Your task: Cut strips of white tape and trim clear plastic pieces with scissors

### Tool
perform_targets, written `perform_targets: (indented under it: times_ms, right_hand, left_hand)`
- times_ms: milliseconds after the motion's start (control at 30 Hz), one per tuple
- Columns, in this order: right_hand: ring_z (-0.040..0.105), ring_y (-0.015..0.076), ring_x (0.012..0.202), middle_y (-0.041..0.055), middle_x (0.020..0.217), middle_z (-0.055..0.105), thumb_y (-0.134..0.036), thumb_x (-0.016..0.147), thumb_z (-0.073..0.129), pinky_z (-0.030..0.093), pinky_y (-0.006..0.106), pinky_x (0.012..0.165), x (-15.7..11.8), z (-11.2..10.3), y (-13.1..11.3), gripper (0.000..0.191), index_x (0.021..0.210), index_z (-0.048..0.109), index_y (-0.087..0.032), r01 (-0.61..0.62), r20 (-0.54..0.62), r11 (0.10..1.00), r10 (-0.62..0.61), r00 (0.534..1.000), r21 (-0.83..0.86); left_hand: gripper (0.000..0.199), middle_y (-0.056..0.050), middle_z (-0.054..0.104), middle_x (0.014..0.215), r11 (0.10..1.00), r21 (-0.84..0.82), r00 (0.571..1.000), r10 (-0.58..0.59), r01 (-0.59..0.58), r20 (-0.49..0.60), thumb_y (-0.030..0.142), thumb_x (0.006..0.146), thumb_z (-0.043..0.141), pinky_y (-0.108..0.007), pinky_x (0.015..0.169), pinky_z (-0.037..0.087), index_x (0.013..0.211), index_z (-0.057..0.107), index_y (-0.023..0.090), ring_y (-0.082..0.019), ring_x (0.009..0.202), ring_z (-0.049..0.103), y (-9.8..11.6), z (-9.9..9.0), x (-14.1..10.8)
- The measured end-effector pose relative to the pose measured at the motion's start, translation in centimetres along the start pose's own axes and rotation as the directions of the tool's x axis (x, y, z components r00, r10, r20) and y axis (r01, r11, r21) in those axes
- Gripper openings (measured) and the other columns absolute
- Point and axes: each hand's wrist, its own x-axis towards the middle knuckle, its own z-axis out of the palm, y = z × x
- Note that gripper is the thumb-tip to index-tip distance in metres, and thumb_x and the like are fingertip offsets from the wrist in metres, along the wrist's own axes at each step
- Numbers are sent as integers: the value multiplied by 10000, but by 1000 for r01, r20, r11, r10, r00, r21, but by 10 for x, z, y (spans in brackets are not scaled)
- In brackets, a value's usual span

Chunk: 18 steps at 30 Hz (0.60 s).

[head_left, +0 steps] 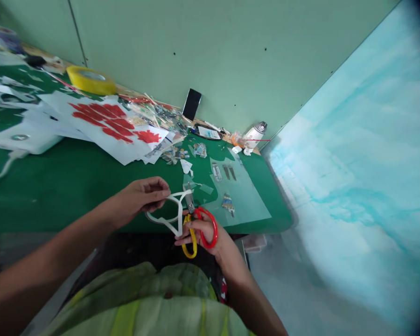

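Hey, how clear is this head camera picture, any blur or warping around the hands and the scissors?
Head view: the red-and-yellow-handled scissors and white paper cut-out strip are fairly sharp; the wide lens bends the green table and wall lines; the right side washes out pale blue; the corners darken; the near forearms are soft.

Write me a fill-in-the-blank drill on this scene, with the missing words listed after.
1. The right hand holds scissors with one yellow handle and one ____ handle.
2. The left hand pinches a ____ paper cutout.
3. The table has a ____ top.
4. The tape roll by the wall is ____.

Missing words: red; white; green; yellow
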Motion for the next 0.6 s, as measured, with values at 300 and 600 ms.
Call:
perform_targets:
  times_ms: [300, 600]
  right_hand:
    - [727, 241, 737, 4, 697, 715, -176, 655, 693, 589, 521, 796, 7, -12, -10, 462, 1089, 536, -190, -19, 152, 995, 4, 988, 94]
    - [692, 271, 969, 15, 865, 727, -114, 613, 631, 565, 492, 832, -6, -10, -13, 592, 1183, 549, -250, 65, 146, 995, -76, 986, 79]
  left_hand:
    - [284, 19, 665, 639, 954, -287, 992, 56, -86, -110, 287, 728, 805, -194, 528, 424, 926, 641, 166, -103, 555, 578, -8, 12, -3]
    - [276, 28, 679, 654, 906, -375, 972, 128, -195, -197, 240, 762, 789, -154, 507, 429, 920, 565, 208, -98, 583, 587, -11, 9, -5]
